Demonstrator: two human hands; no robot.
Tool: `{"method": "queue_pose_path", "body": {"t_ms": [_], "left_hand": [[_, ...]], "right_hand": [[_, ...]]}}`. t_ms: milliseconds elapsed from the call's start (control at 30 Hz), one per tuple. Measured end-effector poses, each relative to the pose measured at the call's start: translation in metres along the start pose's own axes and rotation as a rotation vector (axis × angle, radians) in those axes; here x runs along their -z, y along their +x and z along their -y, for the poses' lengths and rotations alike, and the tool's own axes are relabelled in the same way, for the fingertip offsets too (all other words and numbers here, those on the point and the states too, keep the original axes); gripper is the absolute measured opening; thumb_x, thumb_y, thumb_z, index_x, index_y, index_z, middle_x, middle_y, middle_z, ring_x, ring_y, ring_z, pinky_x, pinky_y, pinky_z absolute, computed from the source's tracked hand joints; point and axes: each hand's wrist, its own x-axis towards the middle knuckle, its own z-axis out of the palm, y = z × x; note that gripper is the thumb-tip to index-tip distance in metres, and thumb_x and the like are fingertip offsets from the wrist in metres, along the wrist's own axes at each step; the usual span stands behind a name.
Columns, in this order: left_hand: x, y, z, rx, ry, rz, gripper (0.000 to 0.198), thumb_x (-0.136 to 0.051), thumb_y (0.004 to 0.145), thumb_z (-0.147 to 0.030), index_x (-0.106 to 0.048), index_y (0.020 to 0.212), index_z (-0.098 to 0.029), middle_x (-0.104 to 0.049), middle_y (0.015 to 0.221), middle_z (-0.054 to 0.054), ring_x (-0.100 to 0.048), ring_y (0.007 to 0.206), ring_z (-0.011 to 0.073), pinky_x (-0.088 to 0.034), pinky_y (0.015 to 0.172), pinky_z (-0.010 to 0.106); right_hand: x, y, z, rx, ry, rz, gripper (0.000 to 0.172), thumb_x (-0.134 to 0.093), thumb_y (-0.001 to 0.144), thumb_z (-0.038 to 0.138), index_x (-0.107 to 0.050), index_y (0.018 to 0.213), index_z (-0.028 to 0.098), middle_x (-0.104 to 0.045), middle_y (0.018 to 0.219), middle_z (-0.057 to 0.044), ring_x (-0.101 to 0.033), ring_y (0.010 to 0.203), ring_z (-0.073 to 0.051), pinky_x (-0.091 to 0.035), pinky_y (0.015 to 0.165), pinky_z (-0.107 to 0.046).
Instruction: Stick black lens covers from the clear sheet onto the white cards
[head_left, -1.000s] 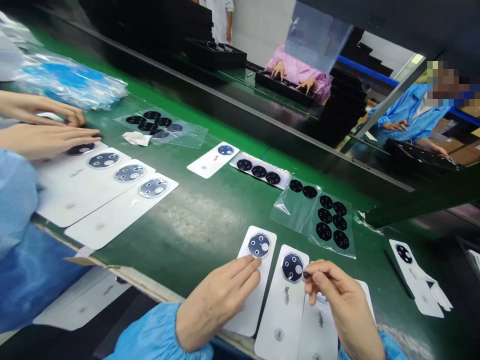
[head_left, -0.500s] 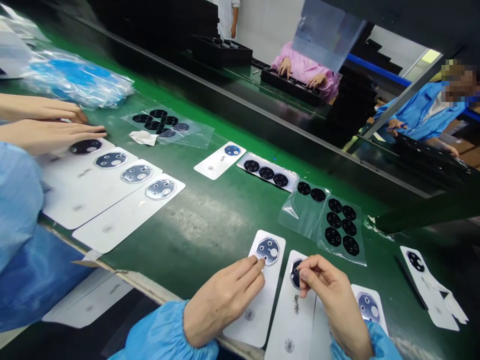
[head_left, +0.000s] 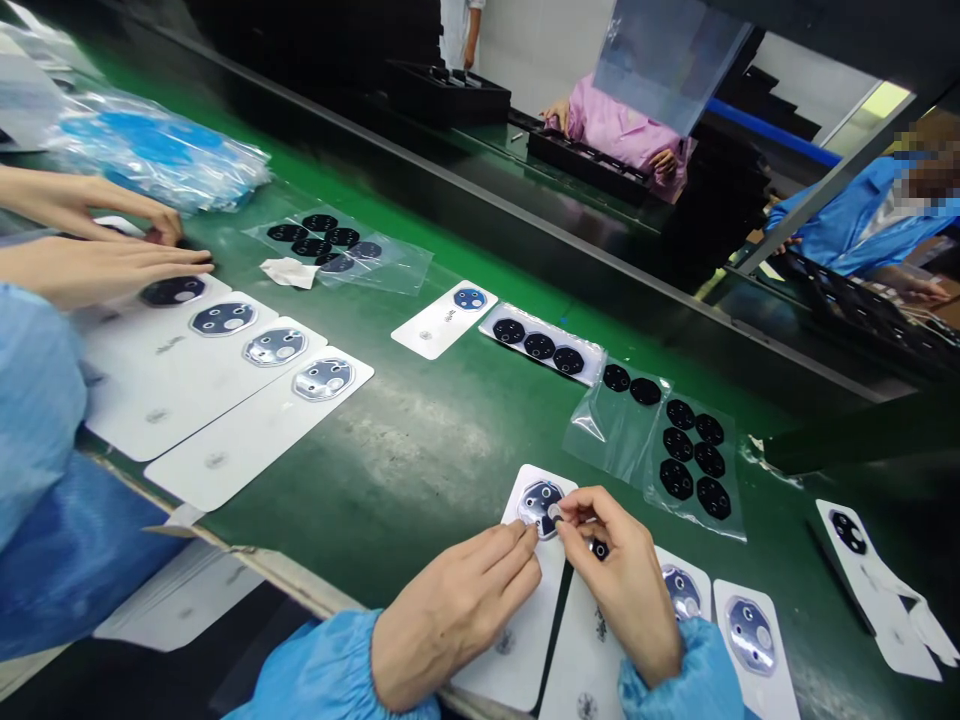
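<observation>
A white panel [head_left: 517,625], which looks like a phone back cover, lies at the bench's front edge. Near its top is a dark, shiny eight-sided disc [head_left: 537,508] with small holes and a pale round spot. My left hand [head_left: 459,610] rests on this panel, fingers extended and close together, their tips at the disc's lower left edge. With thumb and forefinger pinched, my right hand [head_left: 611,575] touches the disc's right edge; whatever is between the fingertips is too small to make out. Beneath my right hand lies a second white panel [head_left: 581,650], its disc partly covered.
More white panels [head_left: 757,690] lie to the right. Beyond my hands are clear sheets of black discs [head_left: 709,460] and a strip of discs [head_left: 538,346]. A co-worker's hands [head_left: 112,270] rest by panels at left. A metal rail [head_left: 480,190] crosses behind.
My right hand has moved left, from the second panel's disc to the disc beside my left hand. My left hand has stayed nearly in place. A co-worker's far hand has curled at left.
</observation>
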Motion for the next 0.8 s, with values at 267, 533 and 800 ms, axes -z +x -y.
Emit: {"method": "queue_pose_path", "body": {"t_ms": [267,533,800], "left_hand": [[-0.001,-0.001,0.000,0.003,-0.030,-0.003,0.033,-0.029,0.089,0.000,-0.061,0.083,-0.006,-0.068,0.088,0.012,-0.066,0.085,0.0202,-0.056,0.080,0.030],[0.000,0.000,0.000,0.014,-0.036,-0.035,0.035,-0.027,0.091,-0.001,-0.060,0.083,-0.006,-0.068,0.087,0.012,-0.065,0.086,0.0182,-0.054,0.081,0.029],[-0.001,0.003,0.001,0.005,-0.031,-0.053,0.035,-0.027,0.090,0.000,-0.059,0.079,-0.007,-0.068,0.083,0.011,-0.066,0.082,0.0183,-0.056,0.077,0.029]], "right_hand": [[-0.009,0.001,-0.006,0.286,-0.443,-0.099,0.016,-0.044,0.087,0.009,-0.056,0.084,0.019,-0.048,0.098,-0.007,-0.051,0.087,-0.018,-0.046,0.071,-0.029],[-0.015,0.001,-0.010,0.365,-0.655,-0.081,0.021,-0.043,0.085,0.006,-0.057,0.081,0.020,-0.048,0.094,-0.007,-0.046,0.083,-0.020,-0.043,0.066,-0.033],[-0.011,0.003,-0.003,0.381,-0.604,-0.119,0.020,-0.043,0.086,0.007,-0.057,0.081,0.020,-0.046,0.089,-0.006,-0.045,0.081,-0.020,-0.043,0.065,-0.033]]}}
